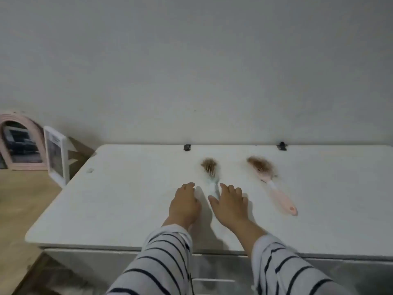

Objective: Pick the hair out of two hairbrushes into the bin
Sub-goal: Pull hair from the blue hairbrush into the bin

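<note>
Reaching forward over the near edge of a white table (pixel 106 209), two arms in striped sleeves (pixel 161 262) extend from the bottom of the view. Left hand (pixel 185 204) lies palm down, fingers loosely bent, holding nothing, just left of the handle of a pale blue hairbrush (pixel 211 179). Right hand (pixel 228 204) lies palm down just right of the same handle, fingers relaxed and slightly spread; its thumb sits at the handle's near end, though contact cannot be confirmed owing to blur. Neither hand grips the brush. The blue brush lies flat, handle toward the person, head away, bristles clogged with a brown hair clump (pixel 209 163). Further right, well apart from both hands, a pink hairbrush (pixel 274 188) lies at an angle, handle toward the near right, its head likewise matted with brown hair (pixel 262 165). Two small black clips (pixel 281 146) sit at the table's far edge against a plain wall (pixel 191 71). Far left, an arched pink frame (pixel 21 143) and a white frame (pixel 56 154) stand on a wooden surface (pixel 21 199).
</note>
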`<state>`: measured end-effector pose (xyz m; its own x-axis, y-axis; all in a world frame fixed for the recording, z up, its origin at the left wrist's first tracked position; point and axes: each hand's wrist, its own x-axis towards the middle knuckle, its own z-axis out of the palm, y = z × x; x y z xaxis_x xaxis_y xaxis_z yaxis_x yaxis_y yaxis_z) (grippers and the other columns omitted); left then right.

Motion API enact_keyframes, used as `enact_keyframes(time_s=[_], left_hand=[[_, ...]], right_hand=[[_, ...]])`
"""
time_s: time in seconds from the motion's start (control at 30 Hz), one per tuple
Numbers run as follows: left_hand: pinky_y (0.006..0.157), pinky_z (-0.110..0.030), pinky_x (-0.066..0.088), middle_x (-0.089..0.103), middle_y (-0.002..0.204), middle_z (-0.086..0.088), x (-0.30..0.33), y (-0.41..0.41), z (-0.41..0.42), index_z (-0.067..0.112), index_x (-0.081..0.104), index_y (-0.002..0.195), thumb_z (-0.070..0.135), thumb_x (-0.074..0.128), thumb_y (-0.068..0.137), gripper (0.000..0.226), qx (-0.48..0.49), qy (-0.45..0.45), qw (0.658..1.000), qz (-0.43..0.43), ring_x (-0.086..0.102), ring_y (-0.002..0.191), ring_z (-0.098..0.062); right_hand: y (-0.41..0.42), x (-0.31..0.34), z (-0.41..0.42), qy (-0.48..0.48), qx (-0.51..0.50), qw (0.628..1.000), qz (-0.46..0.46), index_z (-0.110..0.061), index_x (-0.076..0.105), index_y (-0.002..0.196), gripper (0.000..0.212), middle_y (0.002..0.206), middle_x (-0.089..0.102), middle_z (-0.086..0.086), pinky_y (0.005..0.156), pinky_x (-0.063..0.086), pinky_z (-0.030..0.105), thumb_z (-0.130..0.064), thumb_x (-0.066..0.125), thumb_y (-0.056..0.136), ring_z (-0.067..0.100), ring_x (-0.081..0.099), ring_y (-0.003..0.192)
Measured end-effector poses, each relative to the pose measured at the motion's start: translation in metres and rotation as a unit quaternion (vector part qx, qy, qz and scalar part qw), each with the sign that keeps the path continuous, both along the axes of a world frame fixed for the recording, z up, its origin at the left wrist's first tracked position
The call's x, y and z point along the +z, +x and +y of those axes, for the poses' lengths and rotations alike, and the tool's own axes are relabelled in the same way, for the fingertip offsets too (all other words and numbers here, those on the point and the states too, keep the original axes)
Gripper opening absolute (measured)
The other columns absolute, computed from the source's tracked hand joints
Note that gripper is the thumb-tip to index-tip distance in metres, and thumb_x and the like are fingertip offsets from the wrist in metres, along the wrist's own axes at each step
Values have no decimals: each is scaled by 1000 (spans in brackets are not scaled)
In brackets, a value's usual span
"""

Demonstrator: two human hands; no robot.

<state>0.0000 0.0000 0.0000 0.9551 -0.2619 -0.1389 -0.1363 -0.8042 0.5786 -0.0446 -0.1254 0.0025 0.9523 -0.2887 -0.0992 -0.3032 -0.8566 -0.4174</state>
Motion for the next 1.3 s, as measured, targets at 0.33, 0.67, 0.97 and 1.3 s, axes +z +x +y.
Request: enact_keyframes(time_s=[0.33,0.67,0.97,1.3], left_hand=[[84,-35,40,63,104,-18,-2,70,-33,3,59,93,25,30,103,37,27,-94,995,-5,57,104,-35],[56,-38,58,58,106,-18,17,100,-89,5,30,119,33,48,99,39,113,-427,864,242,69,64,-24],[41,-20,35,68,88,-7,31,42,-140,18,59,116,30,50,96,25,-69,-334,920,192,58,54,-18],[36,-15,34,63,76,-4,42,-88,-208,20,56,131,22,45,99,34,-208,-325,905,181,51,42,-5]], right_hand=[[31,-27,9,-101,-63,984,-129,-17,57,79,31,80,56,0,65,28,33,-39,36,80,25,57,77],[30,-25,-19,-12,-32,994,-99,-22,52,108,65,105,49,-3,79,21,33,-55,5,77,19,40,100],[-6,14,-109,212,-170,928,-253,-21,55,121,28,110,58,-3,78,42,19,-17,49,94,14,57,92],[-130,41,-184,100,-220,935,-260,-18,66,113,30,99,53,-3,77,43,17,-10,64,85,14,59,75]])
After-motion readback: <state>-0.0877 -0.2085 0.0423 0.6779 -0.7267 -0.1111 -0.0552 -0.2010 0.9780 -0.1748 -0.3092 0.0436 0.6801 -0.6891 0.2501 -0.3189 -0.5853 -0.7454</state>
